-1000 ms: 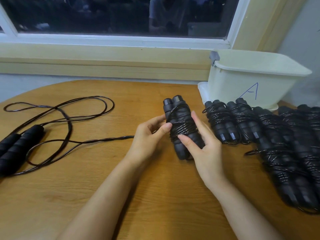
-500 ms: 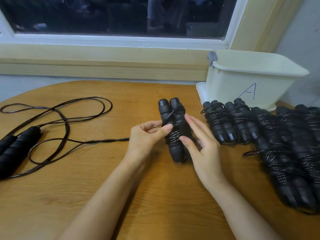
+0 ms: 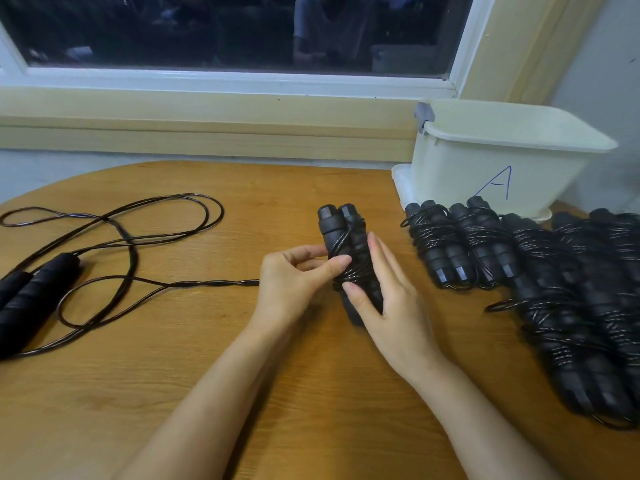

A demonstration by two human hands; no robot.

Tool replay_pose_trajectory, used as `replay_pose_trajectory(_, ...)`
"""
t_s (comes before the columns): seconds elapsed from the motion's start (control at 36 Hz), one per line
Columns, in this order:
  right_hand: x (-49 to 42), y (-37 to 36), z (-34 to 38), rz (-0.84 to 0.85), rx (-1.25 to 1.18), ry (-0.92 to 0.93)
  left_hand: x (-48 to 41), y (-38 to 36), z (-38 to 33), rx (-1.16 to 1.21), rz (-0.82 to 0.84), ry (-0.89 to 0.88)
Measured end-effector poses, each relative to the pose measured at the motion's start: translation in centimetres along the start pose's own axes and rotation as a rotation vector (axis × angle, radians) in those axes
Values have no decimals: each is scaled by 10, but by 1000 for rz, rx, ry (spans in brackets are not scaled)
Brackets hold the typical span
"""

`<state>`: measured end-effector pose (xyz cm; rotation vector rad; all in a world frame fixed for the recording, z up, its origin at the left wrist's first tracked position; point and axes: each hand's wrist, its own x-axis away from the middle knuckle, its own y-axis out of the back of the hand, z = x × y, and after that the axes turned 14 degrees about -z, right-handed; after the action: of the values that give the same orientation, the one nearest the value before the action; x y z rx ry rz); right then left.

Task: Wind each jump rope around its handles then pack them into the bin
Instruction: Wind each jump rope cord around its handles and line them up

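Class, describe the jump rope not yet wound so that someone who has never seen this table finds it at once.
Start at the wooden table under the window and go to its left edge, far from the cream bin. There lies the unwound jump rope, its two black handles side by side. Unlike the bundled ropes on the right, its cord sprawls in loose loops.

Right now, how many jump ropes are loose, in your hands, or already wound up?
Loose rope: 1
Held rope, gripped by left hand and right hand: 1
Wound ropes in the pile: at least 5; overlap hides the exact count
Total: at least 7
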<state>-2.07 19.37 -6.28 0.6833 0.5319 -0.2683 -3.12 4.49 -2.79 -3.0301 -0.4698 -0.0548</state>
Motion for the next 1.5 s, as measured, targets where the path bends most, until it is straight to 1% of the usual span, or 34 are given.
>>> replay_pose_trajectory(0.17,-1,2,-1,25,-34,-52,-1,1,2,-52,63,-60)
replay_pose_trajectory(0.25,-1,1,-1,9,0,-59,0,0,5,-51,81,-65)
replay_pose_trajectory(0.33,0,-2,-1,-44,85,-47,-1,-1,8,-61,95,-97)
replay_pose_trajectory(0.47,1,-3,-1,-185,212,3,-2,-3,12,-67,122,-171)
replay_pose_trajectory(0.56,0,-2,-5,-210,231,32,-3,-4,15,-67,121,-209)
replay_pose_trajectory(0.67,0,-3,-7,-224,219,34,-5,-3,15,-53,139,-213)
replay_pose_trajectory(0.83,-2,1,-3,-278,77,-18,-4,-3,14,-71,174,-251)
replay_pose_trajectory(0.92,-2,0,-4,-300,39,6,-6,-2,16,-64,162,-250)
replay_pose_trajectory(1.08,-1,0,-2,-339,-108,-63,-7,-1,18,-50,138,-241)
replay_pose_trajectory(1.36,1,-1,-3,-300,-247,-171,-7,-1,13,-75,68,-306)
replay_pose_trajectory(1.5,2,-2,2,-263,-387,-244,-11,-1,18,-89,48,-307)
